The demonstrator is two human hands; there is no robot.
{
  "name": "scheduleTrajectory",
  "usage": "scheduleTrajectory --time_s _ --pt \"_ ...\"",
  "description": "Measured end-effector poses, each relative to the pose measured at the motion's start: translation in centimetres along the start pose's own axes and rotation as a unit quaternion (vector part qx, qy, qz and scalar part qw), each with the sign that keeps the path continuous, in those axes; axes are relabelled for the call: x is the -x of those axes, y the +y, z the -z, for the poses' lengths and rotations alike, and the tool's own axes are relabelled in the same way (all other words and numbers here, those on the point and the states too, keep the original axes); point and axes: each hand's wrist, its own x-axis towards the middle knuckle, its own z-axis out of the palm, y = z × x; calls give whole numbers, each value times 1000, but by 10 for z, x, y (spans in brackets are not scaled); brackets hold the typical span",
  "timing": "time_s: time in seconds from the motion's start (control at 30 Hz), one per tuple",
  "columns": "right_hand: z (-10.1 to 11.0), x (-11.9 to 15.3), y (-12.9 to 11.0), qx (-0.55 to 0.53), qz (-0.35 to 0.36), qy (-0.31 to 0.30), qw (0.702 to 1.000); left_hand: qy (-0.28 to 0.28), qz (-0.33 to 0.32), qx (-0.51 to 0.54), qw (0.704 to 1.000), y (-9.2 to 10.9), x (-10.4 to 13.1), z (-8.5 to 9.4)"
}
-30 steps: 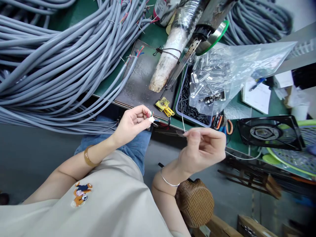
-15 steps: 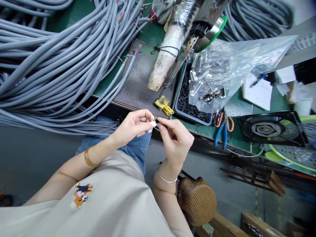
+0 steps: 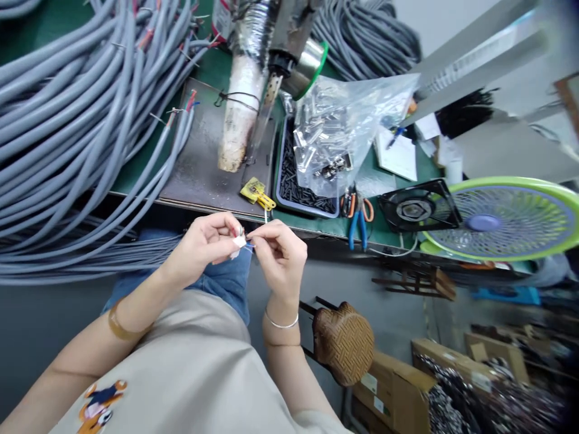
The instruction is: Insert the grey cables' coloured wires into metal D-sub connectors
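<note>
My left hand (image 3: 203,246) is closed in a pinch on a small white piece (image 3: 239,242), its exact kind too small to make out. Red and green wire ends show beside it, partly hidden by the fingers. Close on the right, my right hand (image 3: 281,253) pinches thin blue wires (image 3: 249,246) at the white piece. Both hands are over my lap, just in front of the bench edge. Beyond them, a yellow-handled tool (image 3: 259,194) partly wrapped in yellow material lies on the dark board (image 3: 199,163).
Thick grey cables (image 3: 67,120) cover the left of the bench. A bin (image 3: 305,211) of black tubes sits under a plastic bag (image 3: 362,108) of metal parts. Pliers (image 3: 359,223), a black square fan (image 3: 418,208) and a green-rimmed fan (image 3: 511,187) lie right. A stool (image 3: 346,343) stands below.
My view has swung to the right, so the bench things appear further left and more of the green-rimmed fan shows. Both hands keep their pinch around the white piece and wires.
</note>
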Motion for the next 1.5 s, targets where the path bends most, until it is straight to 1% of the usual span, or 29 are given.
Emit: scheduleTrajectory --time_s 0.07,0.1,0.13,0.23,0.27,0.3,0.4,0.47,0.53,0.6,0.63,0.67,0.7,0.73,0.77,0.8,0.83,0.87,0.9,0.93,1.0,1.07,1.13,1.2,1.27,1.3,1.37,1.43,1.5 --pt "6 1 -1 -58 -41 70 995 33 -36 -30 998 0 0 -2" --pt "9 1 -3 -67 -58 79 993 49 -54 -47 996 0 0 -3" --pt "12 0 -4 -59 -72 63 994 62 -68 -67 994 0 0 -3" --pt "13 -4 -7 25 -78 -68 994 74 -88 -121 986 -2 1 -6" --pt "11 -5 -7 46 -64 -99 992 72 -88 -129 985 -2 1 -6" --pt "8 -7 -7 60 -44 -114 991 67 -84 -127 986 -2 1 -5" --pt "1 -6 -6 86 17 -120 989 27 -35 -79 996 -2 3 -3" --pt "4 -1 -11 100 51 -116 987 -17 10 -42 999 -1 4 -2" --pt "17 4 -20 101 83 -105 986 -43 38 -20 998 1 4 0" --pt "39 3 -29 116 108 -82 984 -36 42 -6 998 3 4 2" --pt "51 -1 -32 153 113 -72 979 -25 39 -1 999 4 4 3" --pt "64 -8 -31 230 100 -74 965 -13 36 2 999 5 3 3" --pt "75 -17 -27 320 81 -76 941 -6 35 1 999 5 3 3" --pt "85 -30 -19 413 51 -87 905 -5 37 -2 999 5 3 3" --pt "92 -44 -9 496 12 -99 863 -9 41 -9 999 4 3 2" --pt "97 -60 4 556 -27 -105 824 -15 46 -16 999 3 3 0" --pt "99 -76 19 598 -66 -103 792 -23 48 -24 998 2 3 -2" --pt "98 -91 34 619 -98 -98 773 -29 47 -29 998 0 3 -5" --pt "95 -104 48 626 -120 -101 764 -34 44 -34 998 -1 3 -7" --pt "90 -116 60 625 -133 -100 763 -35 40 -37 998 -2 3 -8" --pt "80 -133 79 615 -157 -97 767 -27 34 -39 998 -3 4 -10" --pt "74 -140 90 605 -173 -91 772 -10 36 -30 999 -2 4 -8" --pt "76 -139 94 592 -175 -90 781 11 40 -14 999 0 5 -5" --pt "86 -130 89 573 -169 -84 798 32 38 3 999 1 5 -1" --pt "99 -114 76 537 -151 -56 828 48 33 19 998 1 3 3" --pt "103 -104 67 506 -132 -34 851 51 30 26 998 1 2 5" --pt "106 -80 45 406 -88 13 909 51 26 37 998 1 -2 5" --pt "97 -54 24 265 -91 26 960 43 20 41 998 2 -7 4" --pt "79 -31 10 151 -100 5 983 31 11 39 999 5 -10 2"
